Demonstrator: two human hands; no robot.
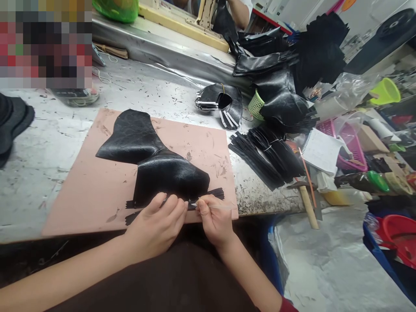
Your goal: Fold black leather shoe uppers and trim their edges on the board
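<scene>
A black leather piece (172, 175), shaped like a boot upper, lies on a pink board (81, 190). Along its near edge runs a black strip (217, 193) with ragged ends, looking like zipper tape. My left hand (162, 223) is closed, its bent fingers pressing on the strip at the leather's edge; they hide the middle of it. Close beside it, my right hand (216, 221) pinches a thin, pale pen-like stick (194, 204), its tip at the strip near my left fingertips.
A bundle of black strips (269, 151) lies right of the board, near a hammer (308, 208) and a notebook (320, 149). Stacked black leather pieces (279, 93) and a green basket (256, 105) stand behind. Dark cut pieces (14, 121) lie left. Another person's arm (239, 13) shows at the back.
</scene>
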